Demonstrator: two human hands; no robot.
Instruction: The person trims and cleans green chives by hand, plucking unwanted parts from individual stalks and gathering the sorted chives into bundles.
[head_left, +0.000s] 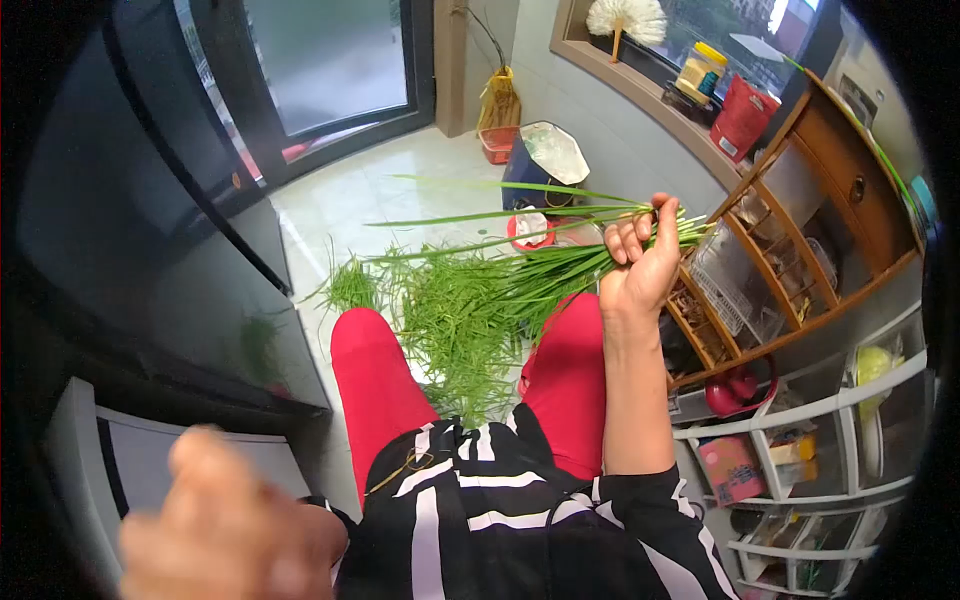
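My right hand (643, 255) is closed around a bundle of long green chives (560, 262), over my right knee. Their pale stalk ends stick out to the right of the fist, and the leaves fan out to the left. A few long blades stand apart from the rest at the top of the bundle. Below and left of it lies a loose heap of green leaves and trimmings (455, 310) between my knees, partly hidden by my legs. My left hand (225, 515) is raised close to the camera at lower left, smeared by motion, so its fingers are unclear.
A dark blue bin (535, 165) with a pale liner stands beyond the heap, near a red container (530, 232). Wooden shelving (790, 250) and a white rack (800, 415) are close on the right. A dark glossy cabinet (160, 270) is on the left.
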